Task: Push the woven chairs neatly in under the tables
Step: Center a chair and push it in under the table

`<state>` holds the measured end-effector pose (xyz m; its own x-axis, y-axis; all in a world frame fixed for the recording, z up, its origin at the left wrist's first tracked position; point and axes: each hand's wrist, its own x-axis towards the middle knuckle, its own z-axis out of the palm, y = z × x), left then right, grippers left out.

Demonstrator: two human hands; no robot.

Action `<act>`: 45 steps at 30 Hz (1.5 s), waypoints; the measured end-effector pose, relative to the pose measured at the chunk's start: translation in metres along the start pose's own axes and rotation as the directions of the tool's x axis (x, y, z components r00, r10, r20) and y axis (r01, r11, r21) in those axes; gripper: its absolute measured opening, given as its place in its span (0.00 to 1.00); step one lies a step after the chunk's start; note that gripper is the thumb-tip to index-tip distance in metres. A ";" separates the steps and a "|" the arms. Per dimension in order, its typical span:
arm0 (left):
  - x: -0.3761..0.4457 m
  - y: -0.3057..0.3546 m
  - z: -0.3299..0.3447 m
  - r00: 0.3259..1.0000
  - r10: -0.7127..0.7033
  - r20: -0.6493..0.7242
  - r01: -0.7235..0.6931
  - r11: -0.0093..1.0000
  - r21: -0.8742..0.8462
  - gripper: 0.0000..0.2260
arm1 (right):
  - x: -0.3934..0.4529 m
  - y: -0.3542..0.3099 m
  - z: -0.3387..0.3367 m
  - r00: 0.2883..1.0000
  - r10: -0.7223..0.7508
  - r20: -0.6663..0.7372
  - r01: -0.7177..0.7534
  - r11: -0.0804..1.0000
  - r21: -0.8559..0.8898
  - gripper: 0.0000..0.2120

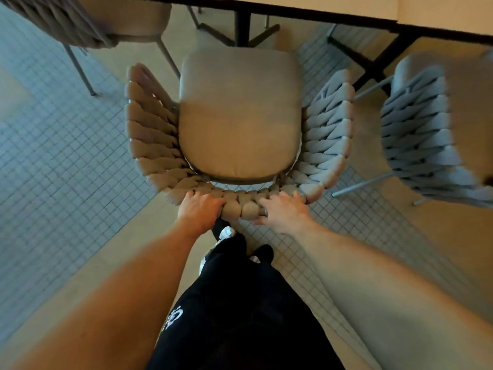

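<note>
At the far left, a second woven chair [88, 20] stands partly out of frame at the top corner, its thin metal legs on the small-tiled floor [53, 161]. Moving inward, the left hand [200, 209] sits on the back rim of the middle woven chair [240, 113], its fingers curled over the thick braided cord so that it grips the rim just left of the centre. This chair faces away from the person, its beige seat cushion [238, 110] fully in view and the woven sides curving up around it; the front edge of the cushion lies just short of the table [320, 8], whose pale top and dark edge run along the upper part of the view, so the chair is not yet tucked under. The table's black pedestal leg [242, 25] stands directly ahead of the seat. Below the chair back, the person's dark trousers [240, 303] and a shoe tip show between the two forearms. The right hand [284, 210] rests on the same rim just right of centre, fingers bent over the top of the weave and thumb toward the outside, holding it. At the far right, a third woven chair [426, 129] stands near the table, angled, close beside the middle one but not touching it.
</note>
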<state>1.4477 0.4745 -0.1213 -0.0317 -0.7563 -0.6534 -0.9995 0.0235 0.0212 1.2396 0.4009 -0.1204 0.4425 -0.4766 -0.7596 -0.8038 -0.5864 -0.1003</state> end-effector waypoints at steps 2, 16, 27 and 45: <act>-0.001 0.001 0.000 1.000 0.014 -0.017 -0.014 1.000 0.000 0.13 | -0.002 0.000 0.002 1.000 0.004 -0.007 -0.004 1.000 0.008 0.28; -0.031 0.048 0.030 0.997 0.079 -0.005 -0.079 0.996 0.040 0.13 | -0.052 0.010 0.045 0.999 0.004 0.038 -0.006 0.999 0.039 0.24; 0.023 0.036 -0.013 0.993 0.078 -0.085 -0.074 0.996 0.052 0.13 | -0.015 0.040 0.002 0.998 0.064 -0.005 -0.064 0.997 0.046 0.24; 0.091 0.034 -0.073 0.988 0.110 -0.110 -0.105 0.993 0.046 0.12 | 0.020 0.087 -0.062 0.994 0.111 -0.018 -0.110 0.992 0.067 0.25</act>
<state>1.4108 0.3588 -0.1253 -0.1411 -0.8165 -0.5598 -0.9896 0.1331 0.0552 1.2036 0.2998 -0.1045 0.3577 -0.5506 -0.7543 -0.8723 -0.4853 -0.0594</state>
